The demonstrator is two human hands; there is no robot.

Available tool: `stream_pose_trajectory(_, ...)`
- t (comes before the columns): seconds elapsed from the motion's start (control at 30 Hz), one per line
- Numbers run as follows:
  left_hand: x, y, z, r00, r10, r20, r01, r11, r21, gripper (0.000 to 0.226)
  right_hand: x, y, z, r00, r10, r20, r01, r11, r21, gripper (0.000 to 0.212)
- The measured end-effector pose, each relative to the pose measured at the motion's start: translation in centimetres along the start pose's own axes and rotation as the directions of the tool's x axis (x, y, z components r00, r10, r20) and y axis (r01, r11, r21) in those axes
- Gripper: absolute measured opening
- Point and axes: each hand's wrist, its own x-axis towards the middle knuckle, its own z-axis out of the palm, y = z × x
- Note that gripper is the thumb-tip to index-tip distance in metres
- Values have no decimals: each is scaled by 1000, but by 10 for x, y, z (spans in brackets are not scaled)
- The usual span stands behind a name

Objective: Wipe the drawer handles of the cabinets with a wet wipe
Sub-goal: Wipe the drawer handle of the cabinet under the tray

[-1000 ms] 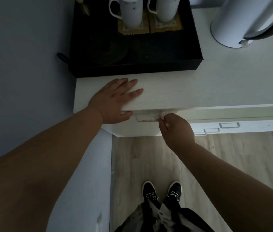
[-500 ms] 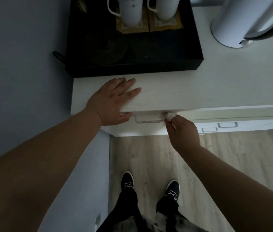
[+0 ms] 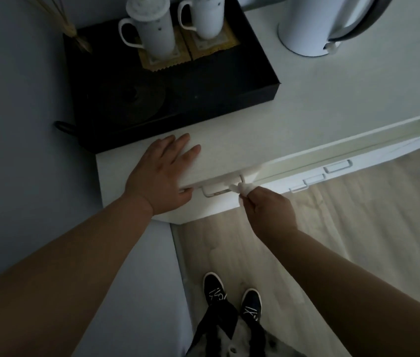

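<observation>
A white cabinet top runs across the view, and its top drawer handle shows just below the front edge. My right hand pinches a bunched white wet wipe against the handle's right end. My left hand lies flat with spread fingers on the cabinet top, its thumb hooked under the edge beside the handle. Several lower drawer handles stick out further right along the cabinet front.
A black tray holding two white lidded mugs on yellow coasters sits on the cabinet at the back left. A white kettle stands at the back right. A grey wall is on the left; wooden floor and my shoes lie below.
My right hand has slid the wipe from the handle's middle to its right end. The view has tilted and my feet have shifted. My left hand stays flat on the top.
</observation>
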Motion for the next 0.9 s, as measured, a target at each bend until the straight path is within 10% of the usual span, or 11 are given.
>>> stream_pose_trajectory(0.9,1,-1,0,999,25,-46,-25,1000,-1,96,6,10,29,987,5,-162,21,987,157,22)
